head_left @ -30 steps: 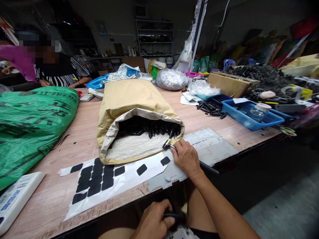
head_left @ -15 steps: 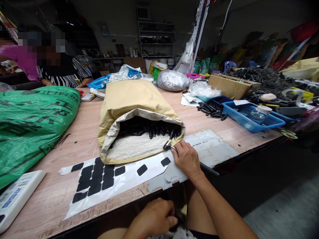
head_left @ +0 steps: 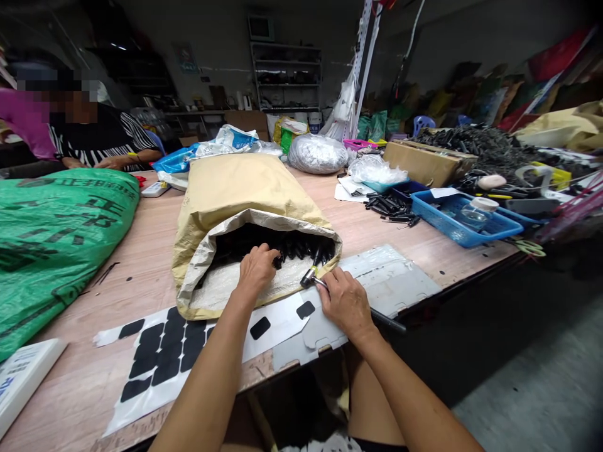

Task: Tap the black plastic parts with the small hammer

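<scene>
My right hand (head_left: 346, 304) is closed round a small hammer (head_left: 309, 277). Its metal and black head rests at the lower lip of the sack's mouth, and its black handle sticks out to the right past my hand. My left hand (head_left: 257, 270) reaches into the mouth of a tan woven sack (head_left: 249, 182), fingers pinched on a small black part (head_left: 277, 261). Many more slim black parts (head_left: 296, 246) lie inside the sack, the deeper ones lost in shadow. Under the sack's front edge lies a white sheet with black rounded-square stickers (head_left: 167, 345).
Left stand a green bag (head_left: 61, 245) and a white scale-like device (head_left: 31, 383). A flat grey board (head_left: 391, 276) lies by the table's front edge. To the right are a blue basket (head_left: 452, 223), loose black parts (head_left: 393, 206) and a cardboard box (head_left: 424, 162). Another person (head_left: 98, 138) sits across.
My left hand has risen from my lap into the sack's mouth and closed on a black part. My right hand still holds the hammer in about the same place. The view has shifted slightly.
</scene>
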Demonstrator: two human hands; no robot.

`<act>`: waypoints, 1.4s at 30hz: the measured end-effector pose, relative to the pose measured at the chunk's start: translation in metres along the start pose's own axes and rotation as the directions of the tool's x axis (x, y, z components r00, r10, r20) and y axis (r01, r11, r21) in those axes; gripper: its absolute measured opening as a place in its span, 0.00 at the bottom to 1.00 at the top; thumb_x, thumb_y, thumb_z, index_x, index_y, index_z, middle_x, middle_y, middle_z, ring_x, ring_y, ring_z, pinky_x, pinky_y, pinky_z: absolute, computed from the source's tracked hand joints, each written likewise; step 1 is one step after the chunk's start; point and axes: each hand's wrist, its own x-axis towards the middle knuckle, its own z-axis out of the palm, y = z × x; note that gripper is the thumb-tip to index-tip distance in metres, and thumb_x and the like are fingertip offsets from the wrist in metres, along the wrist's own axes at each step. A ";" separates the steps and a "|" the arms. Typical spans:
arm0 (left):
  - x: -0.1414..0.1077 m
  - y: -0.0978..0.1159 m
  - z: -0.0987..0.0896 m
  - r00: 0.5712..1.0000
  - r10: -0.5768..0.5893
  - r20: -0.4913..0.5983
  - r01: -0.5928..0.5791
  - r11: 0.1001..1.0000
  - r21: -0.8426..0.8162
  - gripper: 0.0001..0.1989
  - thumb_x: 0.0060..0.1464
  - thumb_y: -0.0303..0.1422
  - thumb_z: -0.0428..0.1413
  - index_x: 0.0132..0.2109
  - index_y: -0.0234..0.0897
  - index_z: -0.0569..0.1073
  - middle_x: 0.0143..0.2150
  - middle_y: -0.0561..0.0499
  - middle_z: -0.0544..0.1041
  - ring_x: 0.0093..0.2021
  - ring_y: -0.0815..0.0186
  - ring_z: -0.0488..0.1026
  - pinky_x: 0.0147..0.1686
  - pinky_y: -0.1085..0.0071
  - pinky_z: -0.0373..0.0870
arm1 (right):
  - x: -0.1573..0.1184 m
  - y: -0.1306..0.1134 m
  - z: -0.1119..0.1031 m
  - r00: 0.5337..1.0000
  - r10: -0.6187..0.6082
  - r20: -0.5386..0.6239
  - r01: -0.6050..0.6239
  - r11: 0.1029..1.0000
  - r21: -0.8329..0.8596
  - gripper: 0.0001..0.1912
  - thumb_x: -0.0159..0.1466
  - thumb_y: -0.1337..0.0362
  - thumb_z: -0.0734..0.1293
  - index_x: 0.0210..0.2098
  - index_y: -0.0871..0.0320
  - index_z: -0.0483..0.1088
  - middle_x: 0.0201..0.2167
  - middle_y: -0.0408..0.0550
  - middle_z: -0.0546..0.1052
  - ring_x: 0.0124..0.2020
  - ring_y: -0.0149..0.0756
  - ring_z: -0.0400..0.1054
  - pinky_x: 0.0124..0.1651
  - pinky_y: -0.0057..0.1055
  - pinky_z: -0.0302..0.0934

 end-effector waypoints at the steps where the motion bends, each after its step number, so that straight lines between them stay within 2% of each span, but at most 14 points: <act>1: -0.003 0.001 -0.001 1.000 0.005 0.004 -0.005 1.000 0.013 0.17 0.56 0.24 0.53 0.49 0.43 0.80 0.46 0.44 0.74 0.51 0.52 0.70 0.44 0.62 0.67 | 0.000 0.000 0.000 1.000 0.003 0.001 -0.003 1.000 0.000 0.06 0.70 0.60 0.63 0.39 0.55 0.68 0.39 0.49 0.71 0.42 0.41 0.62 0.42 0.35 0.51; 5: -0.023 0.005 -0.007 0.998 0.029 0.057 -0.029 1.000 0.001 0.08 0.55 0.31 0.59 0.42 0.40 0.80 0.46 0.44 0.76 0.50 0.51 0.70 0.44 0.61 0.67 | 0.000 0.000 0.000 1.000 0.006 0.002 -0.006 1.000 0.003 0.06 0.70 0.60 0.63 0.39 0.55 0.68 0.39 0.49 0.71 0.42 0.41 0.62 0.42 0.35 0.51; 9: -0.041 0.000 -0.004 0.995 0.048 0.093 -0.043 0.997 -0.063 0.08 0.58 0.36 0.58 0.44 0.42 0.77 0.44 0.47 0.78 0.48 0.55 0.72 0.44 0.64 0.67 | 0.000 -0.001 -0.001 1.000 0.007 0.004 -0.007 1.000 0.001 0.06 0.70 0.60 0.63 0.39 0.55 0.68 0.39 0.49 0.72 0.42 0.41 0.62 0.42 0.35 0.51; 14: -0.061 -0.013 0.003 1.000 0.005 0.004 -0.004 0.964 -0.265 0.07 0.56 0.36 0.59 0.41 0.40 0.76 0.40 0.48 0.78 0.45 0.55 0.71 0.44 0.62 0.65 | -0.001 -0.001 -0.002 1.000 0.017 -0.008 -0.017 0.999 0.027 0.06 0.69 0.60 0.63 0.38 0.55 0.69 0.39 0.48 0.72 0.42 0.40 0.63 0.42 0.35 0.52; 18: -0.084 -0.005 0.007 0.998 0.033 -0.054 -0.055 0.871 -0.488 0.07 0.54 0.35 0.61 0.41 0.42 0.77 0.37 0.51 0.78 0.41 0.58 0.71 0.41 0.64 0.65 | -0.002 -0.001 -0.003 0.999 0.041 -0.012 -0.040 0.998 0.054 0.06 0.68 0.60 0.65 0.38 0.55 0.69 0.39 0.49 0.72 0.43 0.40 0.64 0.43 0.34 0.53; 22: -0.099 0.005 0.016 0.994 0.096 -0.060 -0.113 0.843 -0.526 0.07 0.53 0.35 0.62 0.40 0.42 0.78 0.38 0.51 0.78 0.42 0.57 0.69 0.45 0.62 0.64 | 0.000 0.000 -0.004 0.999 0.030 0.015 -0.031 0.996 0.079 0.04 0.67 0.63 0.65 0.38 0.56 0.69 0.40 0.48 0.73 0.43 0.39 0.65 0.43 0.33 0.54; 27: -0.101 0.004 0.020 0.991 0.109 -0.077 -0.133 0.839 -0.528 0.07 0.54 0.36 0.63 0.40 0.41 0.78 0.38 0.50 0.79 0.43 0.57 0.69 0.45 0.62 0.63 | 0.003 0.007 -0.011 0.997 0.071 0.033 -0.077 0.956 0.283 0.05 0.70 0.63 0.62 0.40 0.55 0.70 0.40 0.46 0.74 0.41 0.35 0.68 0.41 0.30 0.57; 32: -0.101 0.004 0.020 0.993 0.091 -0.078 -0.119 0.829 -0.547 0.06 0.54 0.35 0.63 0.39 0.42 0.79 0.37 0.50 0.79 0.43 0.58 0.69 0.44 0.63 0.63 | -0.005 -0.002 -0.028 0.999 0.004 -0.054 0.023 0.867 0.498 0.12 0.73 0.61 0.58 0.45 0.55 0.73 0.39 0.49 0.77 0.41 0.36 0.71 0.45 0.30 0.62; 38: -0.099 0.004 0.022 0.995 0.066 -0.071 -0.095 0.809 -0.581 0.05 0.50 0.32 0.64 0.36 0.41 0.79 0.35 0.52 0.79 0.42 0.59 0.69 0.44 0.64 0.63 | -0.017 -0.028 -0.028 0.994 -0.106 0.005 0.085 0.828 0.554 0.15 0.72 0.63 0.59 0.52 0.55 0.73 0.43 0.50 0.79 0.42 0.37 0.73 0.46 0.31 0.66; 42: -0.099 0.004 0.020 0.998 0.044 -0.054 -0.068 0.799 -0.598 0.05 0.48 0.31 0.64 0.35 0.41 0.78 0.34 0.52 0.78 0.42 0.59 0.69 0.43 0.65 0.64 | -0.021 -0.038 -0.028 0.993 -0.104 -0.049 0.115 0.850 0.515 0.17 0.72 0.64 0.58 0.56 0.55 0.71 0.44 0.51 0.79 0.43 0.36 0.74 0.45 0.30 0.67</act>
